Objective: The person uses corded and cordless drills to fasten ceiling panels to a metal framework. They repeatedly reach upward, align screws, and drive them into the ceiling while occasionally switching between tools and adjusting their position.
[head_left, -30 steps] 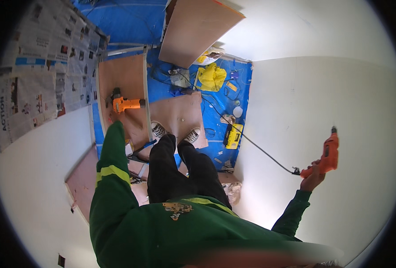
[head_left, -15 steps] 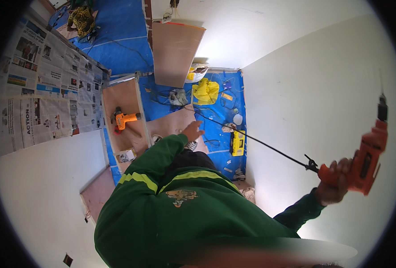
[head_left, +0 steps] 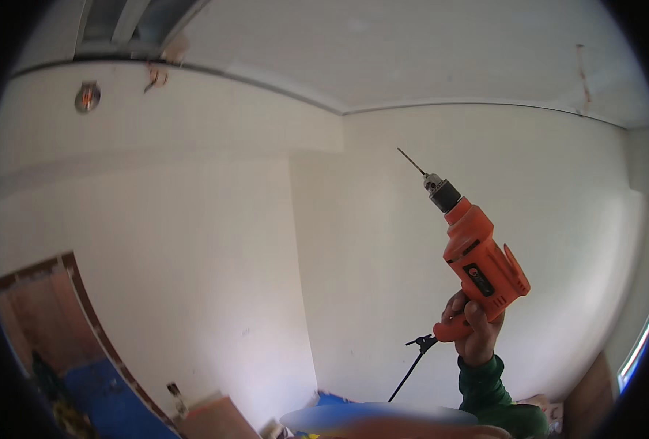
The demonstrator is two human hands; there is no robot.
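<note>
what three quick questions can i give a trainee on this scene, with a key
1. True or false: the right hand holds the orange drill.
2. In the picture, the drill bit points: a) straight down; b) up and to the left; c) up and to the right.
3. Fill in: the sleeve at that wrist is ____.

Key: 1. true; 2. b; 3. green.

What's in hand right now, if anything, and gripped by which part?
The right hand holds an orange corded drill by its handle; the left hand is out of view.
</note>
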